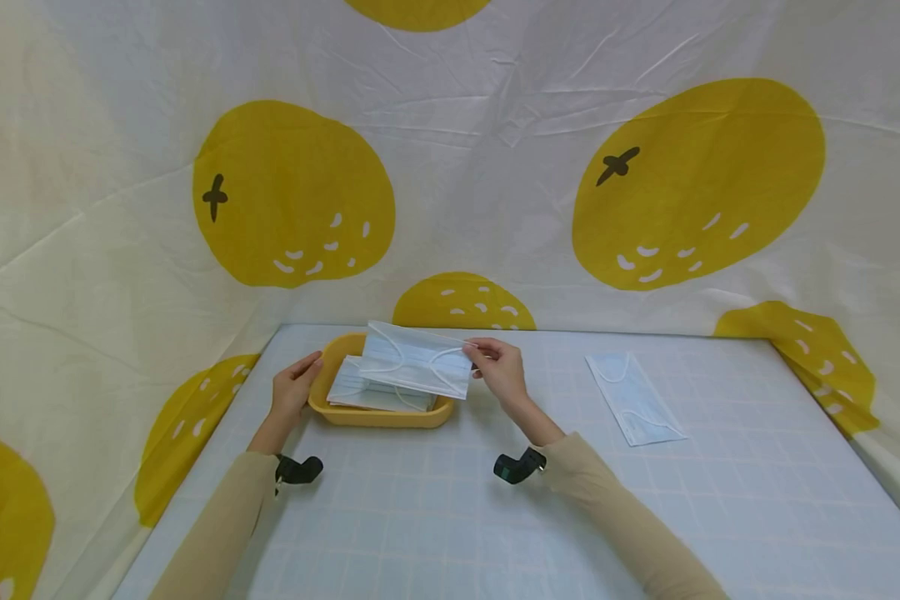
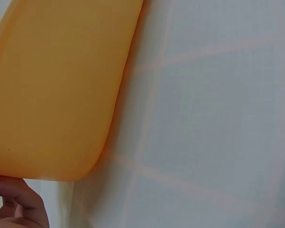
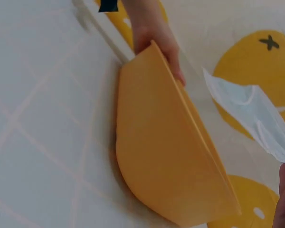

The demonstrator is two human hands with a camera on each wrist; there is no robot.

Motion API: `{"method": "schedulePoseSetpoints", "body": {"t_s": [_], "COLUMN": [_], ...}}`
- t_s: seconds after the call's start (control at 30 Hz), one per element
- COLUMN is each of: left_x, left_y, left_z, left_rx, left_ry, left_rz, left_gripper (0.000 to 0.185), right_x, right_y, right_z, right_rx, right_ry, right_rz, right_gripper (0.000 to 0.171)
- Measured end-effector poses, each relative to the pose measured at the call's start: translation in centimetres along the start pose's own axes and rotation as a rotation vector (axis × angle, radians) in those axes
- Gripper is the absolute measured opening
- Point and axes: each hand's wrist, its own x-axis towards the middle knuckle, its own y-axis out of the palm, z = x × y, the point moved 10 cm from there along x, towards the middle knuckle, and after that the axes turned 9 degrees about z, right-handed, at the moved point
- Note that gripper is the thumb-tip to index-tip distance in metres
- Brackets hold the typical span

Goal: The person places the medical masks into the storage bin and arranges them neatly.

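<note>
With the left hand [image 1: 294, 390] resting flat-fingered against the yellow tray [image 1: 330, 406] to steady it, the right hand [image 1: 498, 367], pinching the top mask [image 1: 417, 358] by its edge, should lift slowly so the stack [image 1: 367, 392] beneath stays put.

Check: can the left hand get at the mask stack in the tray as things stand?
Probably yes. The left hand rests on the tray rim right beside the stack. Only the lifted mask, pinched by the right hand, overhangs the stack's far side.

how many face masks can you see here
At least 3: one mask pinched by the right hand above the yellow tray, one lying flat on the table to the right, and a stack in the tray, too layered to count.
</note>
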Motion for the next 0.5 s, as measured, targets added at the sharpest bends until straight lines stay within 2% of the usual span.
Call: {"method": "schedulePoseSetpoints", "body": {"t_s": [0.23, 0.5], "left_x": [0.0, 0.0], "left_y": [0.1, 0.2], "left_z": [0.1, 0.2], "left_rx": [-0.004, -0.016], "left_ry": [-0.016, -0.035], "left_rz": [0.008, -0.002], "left_gripper": [0.049, 0.048], "right_x": [1.0, 2.0], "right_y": [1.5, 3.6], "right_z": [0.1, -0.3], "right_rx": [0.005, -0.066], "right_ry": [-0.020, 0.009], "right_rz": [0.034, 0.108], "right_gripper": [0.021, 0.021]}}
